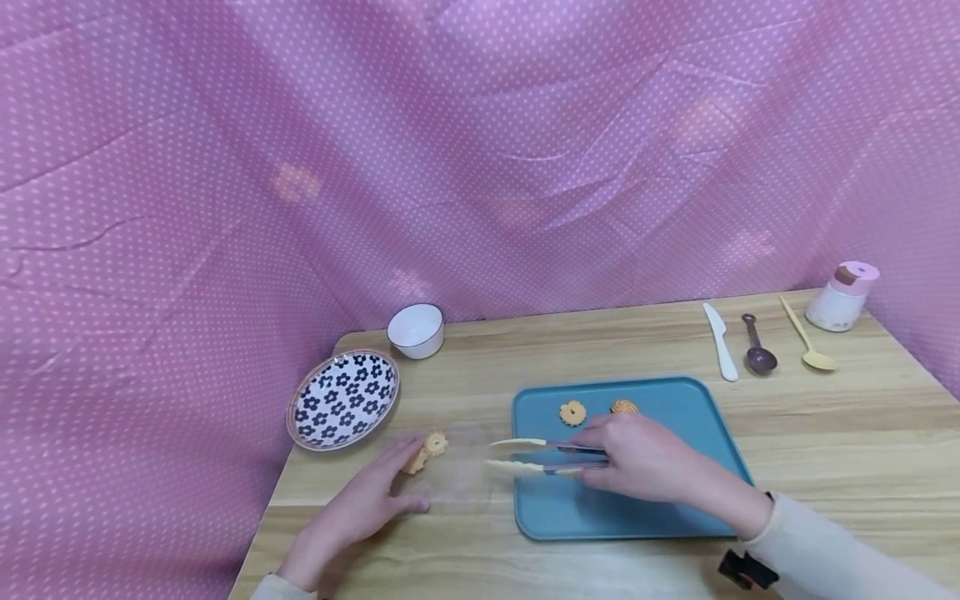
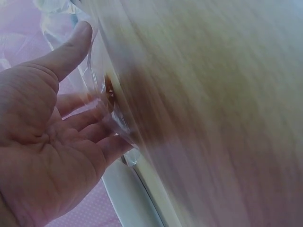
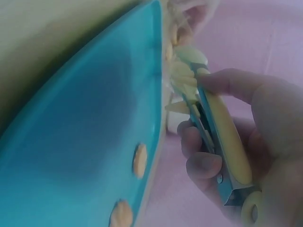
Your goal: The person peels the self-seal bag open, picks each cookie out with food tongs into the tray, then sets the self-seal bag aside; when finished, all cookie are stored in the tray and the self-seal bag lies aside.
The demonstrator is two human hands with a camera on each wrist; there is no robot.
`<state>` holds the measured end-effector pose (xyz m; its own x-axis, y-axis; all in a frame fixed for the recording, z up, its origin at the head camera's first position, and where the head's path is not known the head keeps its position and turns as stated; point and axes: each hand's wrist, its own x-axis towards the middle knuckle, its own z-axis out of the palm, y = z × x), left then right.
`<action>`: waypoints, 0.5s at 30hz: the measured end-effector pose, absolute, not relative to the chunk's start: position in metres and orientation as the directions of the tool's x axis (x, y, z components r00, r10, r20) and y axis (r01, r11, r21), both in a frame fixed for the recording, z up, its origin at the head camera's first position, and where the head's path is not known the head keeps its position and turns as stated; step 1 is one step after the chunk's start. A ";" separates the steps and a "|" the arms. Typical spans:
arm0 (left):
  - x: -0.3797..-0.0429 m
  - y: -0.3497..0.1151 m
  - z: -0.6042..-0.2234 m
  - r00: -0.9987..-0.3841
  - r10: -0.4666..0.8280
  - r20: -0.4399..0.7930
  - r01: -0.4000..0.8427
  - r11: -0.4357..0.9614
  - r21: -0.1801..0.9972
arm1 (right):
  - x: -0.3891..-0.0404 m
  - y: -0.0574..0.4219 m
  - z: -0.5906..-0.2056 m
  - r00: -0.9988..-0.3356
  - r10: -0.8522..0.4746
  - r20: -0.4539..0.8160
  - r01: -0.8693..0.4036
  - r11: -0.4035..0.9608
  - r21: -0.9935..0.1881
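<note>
Gripping tongs [image 3: 226,132] in right hand [image 1: 641,458] across tray's [image 1: 615,521] left edge; with left hand [image 1: 367,500] spread, could snag film [image 1: 465,477], spilling cookies [image 1: 436,443].

Right of centre in the head view, pale-tipped tongs [image 1: 555,469] with metal arms lie in the right hand [image 1: 637,458], tips parted and pointing left. Clear plastic [image 1: 468,479] spreads below centre beside the left hand [image 1: 367,500], with two golden flower-shaped cookies [image 1: 437,443] at its left. Two more sit in the blue tray [image 1: 630,523], lower right.
</note>
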<state>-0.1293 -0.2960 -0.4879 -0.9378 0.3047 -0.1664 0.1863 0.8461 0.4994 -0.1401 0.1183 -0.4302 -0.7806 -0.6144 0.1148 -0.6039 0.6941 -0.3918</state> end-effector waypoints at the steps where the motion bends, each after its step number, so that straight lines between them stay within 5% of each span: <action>1: -0.129 -0.297 -0.488 -0.937 0.307 -0.165 0.188 0.844 0.502 | -0.141 0.113 -0.431 -0.778 -0.618 0.111 -0.606 0.693 -0.391; 15: -0.132 -0.297 -0.485 -0.931 0.320 -0.174 0.187 0.831 0.525 | -0.148 0.059 -0.438 -0.791 -0.603 0.107 -0.586 0.694 -0.419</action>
